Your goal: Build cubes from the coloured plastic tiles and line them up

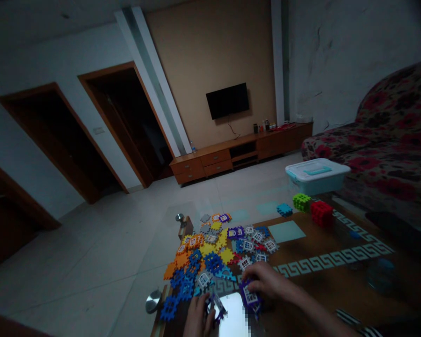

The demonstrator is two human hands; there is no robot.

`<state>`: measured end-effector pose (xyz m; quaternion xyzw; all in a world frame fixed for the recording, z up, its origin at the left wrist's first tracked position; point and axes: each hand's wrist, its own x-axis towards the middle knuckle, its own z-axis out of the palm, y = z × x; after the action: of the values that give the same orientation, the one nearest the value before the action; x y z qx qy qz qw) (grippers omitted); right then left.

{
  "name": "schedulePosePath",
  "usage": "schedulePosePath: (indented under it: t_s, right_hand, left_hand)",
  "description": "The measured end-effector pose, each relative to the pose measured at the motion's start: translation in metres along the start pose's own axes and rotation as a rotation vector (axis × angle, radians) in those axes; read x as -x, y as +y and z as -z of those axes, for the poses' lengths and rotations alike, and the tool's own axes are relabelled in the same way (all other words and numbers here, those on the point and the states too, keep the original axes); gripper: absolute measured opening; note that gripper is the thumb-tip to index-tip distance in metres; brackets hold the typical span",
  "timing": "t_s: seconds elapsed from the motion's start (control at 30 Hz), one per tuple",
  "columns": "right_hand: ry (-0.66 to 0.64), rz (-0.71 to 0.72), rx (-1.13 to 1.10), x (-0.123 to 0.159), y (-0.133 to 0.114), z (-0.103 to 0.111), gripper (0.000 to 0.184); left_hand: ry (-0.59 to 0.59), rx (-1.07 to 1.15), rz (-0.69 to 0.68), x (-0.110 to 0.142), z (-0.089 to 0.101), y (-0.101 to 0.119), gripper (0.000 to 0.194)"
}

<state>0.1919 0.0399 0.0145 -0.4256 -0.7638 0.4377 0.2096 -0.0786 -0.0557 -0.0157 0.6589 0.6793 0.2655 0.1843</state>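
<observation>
My right hand [264, 279] is closed around a purple building tile with a white window [250, 296], near the front of the glass-topped table. At the bottom of the view, the fingers of my left hand [197, 314] grip a dark purple tile with a white window part [217, 306], tilted on edge. A bright white rectangle [233, 311], partly pixelated, lies between the hands. Just beyond them spreads a loose pile of interlocking tiles: orange tiles [182, 259], blue tiles [185, 286], yellow tiles [227, 255] and grey window tiles [257, 237].
Farther right on the table stand a red block stack [322, 213], a green block stack [301, 202] and light-blue tiles [284, 209]. A lidded storage box [317, 180] sits beyond them, beside a flowered sofa [396, 126]. Metal knobs [153, 301] mark the table's left side.
</observation>
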Motion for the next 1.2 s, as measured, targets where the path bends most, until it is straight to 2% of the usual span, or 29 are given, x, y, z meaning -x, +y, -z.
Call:
schedulePosePath:
  t_s: [0.1,0.23,0.33,0.47,0.53,0.6,0.7,0.77,0.93,1.0,1.1,1.2]
  right_hand:
    - [-0.030,-0.002,0.013,-0.003,-0.001,-0.006,0.033]
    - [-0.106,-0.029,0.008,-0.005,-0.001,-0.005,0.033]
    - [-0.162,-0.066,0.070,-0.003,-0.001,-0.001,0.034]
    - [-0.109,-0.025,0.256,-0.001,0.004,0.000,0.032]
    - [-0.081,0.047,0.299,0.002,0.007,-0.002,0.040]
    - [-0.112,0.134,0.308,0.007,0.010,-0.004,0.052]
    - [-0.169,0.209,0.374,0.018,0.006,-0.005,0.065]
    - [-0.176,0.205,0.431,0.025,-0.001,-0.005,0.066]
    - [-0.143,0.249,0.442,0.031,-0.018,-0.013,0.043]
    - [-0.146,0.263,0.437,0.030,-0.020,-0.021,0.039]
    - [-0.119,0.266,0.410,0.027,-0.020,-0.030,0.048]
    - [-0.096,0.201,0.350,0.023,-0.019,-0.023,0.064]
  left_hand:
    - [-0.002,-0.153,-0.012,0.002,-0.003,0.000,0.050]
    - [-0.180,-0.319,0.040,0.002,-0.009,0.006,0.075]
    - [-0.255,-0.392,0.033,0.001,-0.013,0.007,0.078]
    - [-0.195,-0.397,-0.013,-0.002,-0.016,-0.001,0.064]
    - [-0.214,-0.362,-0.034,-0.004,-0.016,-0.006,0.059]
    - [-0.237,-0.336,-0.051,-0.007,-0.015,-0.008,0.058]
    - [-0.195,-0.340,-0.047,-0.009,-0.018,-0.008,0.061]
    - [-0.174,-0.355,-0.045,-0.010,-0.022,-0.010,0.065]
    - [-0.143,-0.305,-0.110,-0.010,-0.032,-0.023,0.069]
    - [-0.085,-0.250,-0.138,-0.008,-0.033,-0.025,0.068]
    - [0.014,-0.148,-0.153,-0.006,-0.030,-0.018,0.064]
    - [-0.054,-0.082,-0.199,-0.006,-0.030,-0.003,0.067]
